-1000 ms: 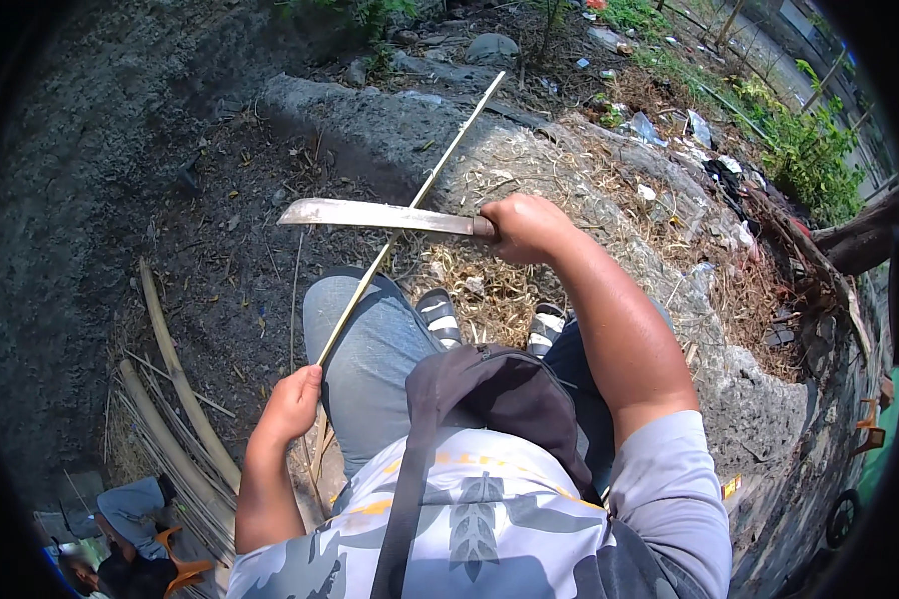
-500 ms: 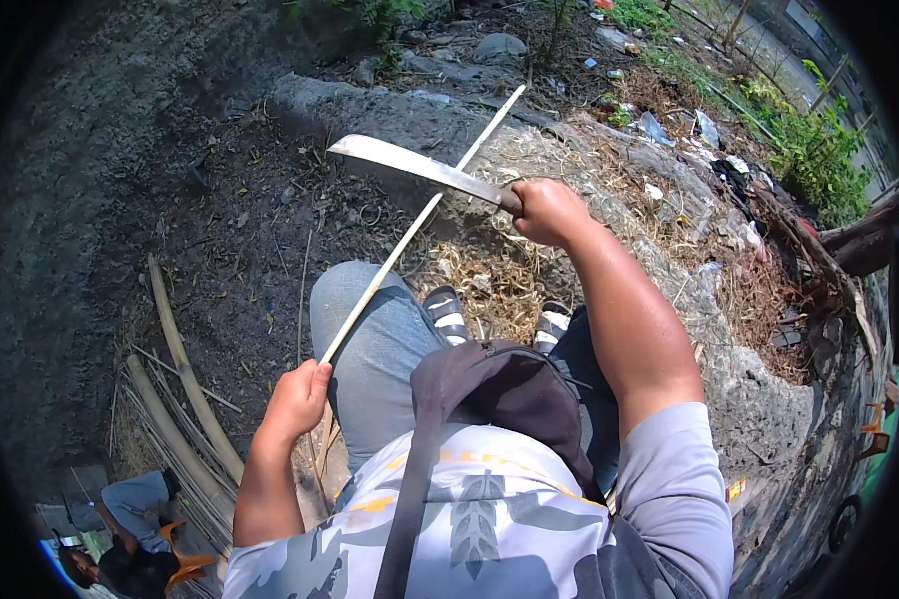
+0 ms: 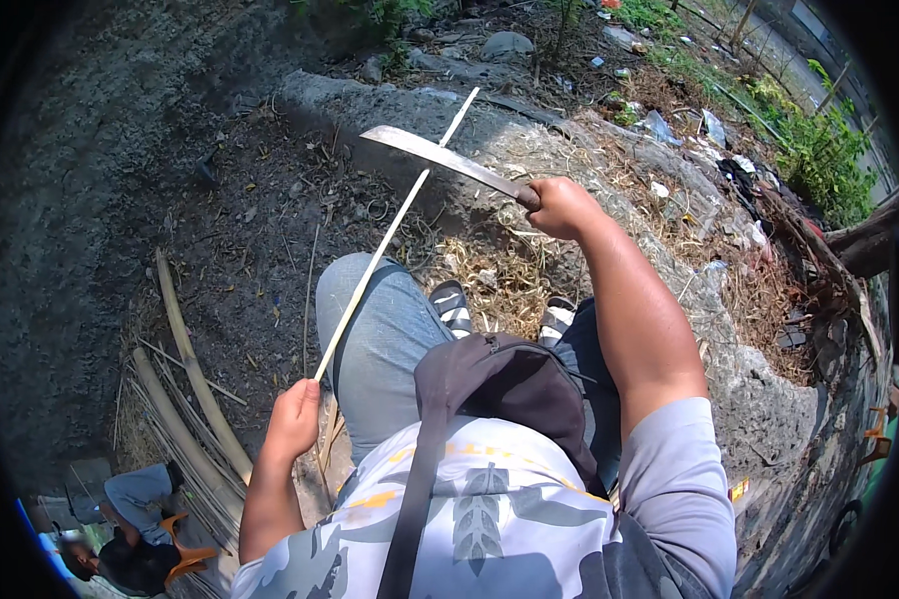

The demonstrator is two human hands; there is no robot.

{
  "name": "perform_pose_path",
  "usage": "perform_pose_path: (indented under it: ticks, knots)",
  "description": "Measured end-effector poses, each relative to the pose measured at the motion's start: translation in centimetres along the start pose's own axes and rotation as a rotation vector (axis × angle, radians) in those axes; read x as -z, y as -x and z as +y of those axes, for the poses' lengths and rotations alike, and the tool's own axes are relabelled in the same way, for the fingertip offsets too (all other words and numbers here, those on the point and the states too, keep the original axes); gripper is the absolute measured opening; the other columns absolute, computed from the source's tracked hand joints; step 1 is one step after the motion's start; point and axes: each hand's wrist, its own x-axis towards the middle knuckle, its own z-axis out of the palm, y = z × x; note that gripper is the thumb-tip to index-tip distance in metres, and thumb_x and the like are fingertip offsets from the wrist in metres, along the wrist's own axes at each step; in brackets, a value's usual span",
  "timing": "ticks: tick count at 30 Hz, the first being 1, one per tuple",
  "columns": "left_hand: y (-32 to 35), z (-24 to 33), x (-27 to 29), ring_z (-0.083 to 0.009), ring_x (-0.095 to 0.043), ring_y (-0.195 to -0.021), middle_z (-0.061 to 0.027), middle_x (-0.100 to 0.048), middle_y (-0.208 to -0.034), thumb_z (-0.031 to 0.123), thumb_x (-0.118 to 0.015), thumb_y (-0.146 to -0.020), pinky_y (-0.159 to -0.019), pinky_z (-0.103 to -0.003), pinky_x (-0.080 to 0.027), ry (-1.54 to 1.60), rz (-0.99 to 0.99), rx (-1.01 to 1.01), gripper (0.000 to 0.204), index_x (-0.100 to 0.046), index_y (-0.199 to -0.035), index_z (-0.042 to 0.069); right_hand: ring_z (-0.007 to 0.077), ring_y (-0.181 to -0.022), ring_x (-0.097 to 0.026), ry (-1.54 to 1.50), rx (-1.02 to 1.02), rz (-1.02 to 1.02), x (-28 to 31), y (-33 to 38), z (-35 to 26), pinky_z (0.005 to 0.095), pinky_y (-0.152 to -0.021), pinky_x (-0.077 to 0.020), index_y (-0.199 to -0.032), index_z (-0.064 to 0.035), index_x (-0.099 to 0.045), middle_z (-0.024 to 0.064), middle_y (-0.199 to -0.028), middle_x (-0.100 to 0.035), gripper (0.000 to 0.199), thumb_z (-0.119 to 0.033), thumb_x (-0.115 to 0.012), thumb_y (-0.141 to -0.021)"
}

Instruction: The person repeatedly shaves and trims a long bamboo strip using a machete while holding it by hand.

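Note:
My left hand (image 3: 293, 417) is closed around the near end of a long, thin, pale strip of wood or bamboo (image 3: 378, 262). The strip slants up and away over my left knee, its far end raised toward the rock. In my right hand (image 3: 563, 208) is the dark handle of a machete (image 3: 448, 158). Its broad curved blade points left and lies across the strip's upper part, covering a short piece of it. Whether the edge touches the strip, I cannot tell.
Split bamboo lengths (image 3: 185, 344) lie on the ground to my left. A rough grey rock ledge (image 3: 749, 399) runs along the right, with dry shavings (image 3: 479, 270) by my sandals. A black bag (image 3: 514, 394) rests on my lap. Another person (image 3: 135, 549) sits at the lower left.
The machete and my right hand have shifted slightly right. The strip's far end has swung left, so it stands steeper, and the blade crosses it nearer that end.

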Motion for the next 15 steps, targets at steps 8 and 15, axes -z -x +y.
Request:
perform_pose_path:
  ticks: [8, 15]
  knots:
    - [-0.8, 0.2, -0.2, -0.0357, -0.055, -0.061, -0.0240, -0.056, -0.070, 0.036, -0.044, -0.109, -0.061, -0.044, -0.045, -0.079, 0.016, -0.005, 0.046, -0.056, -0.088, -0.003, 0.0352, -0.091, -0.070, 0.161, 0.340, -0.218, 0.7, 3.5, -6.4, 0.0470, -0.079, -0.0547, -0.096, -0.0110, -0.070, 0.0155, -0.092, -0.073, 0.024, -0.024, -0.074, -0.076]
    - [-0.8, 1.0, 0.4, -0.0487, -0.055, -0.067, -0.0267, -0.056, -0.071, 0.037, -0.047, -0.107, -0.059, -0.048, -0.044, -0.119, 0.023, -0.037, 0.045, -0.056, -0.086, -0.001, 0.0286, -0.081, -0.067, -0.121, 0.063, -0.177, -0.5, -0.4, 0.3, 0.0411, -0.076, -0.0517, -0.095, -0.0066, -0.066, 0.0139, -0.085, -0.071, 0.033, -0.032, -0.081, -0.081]
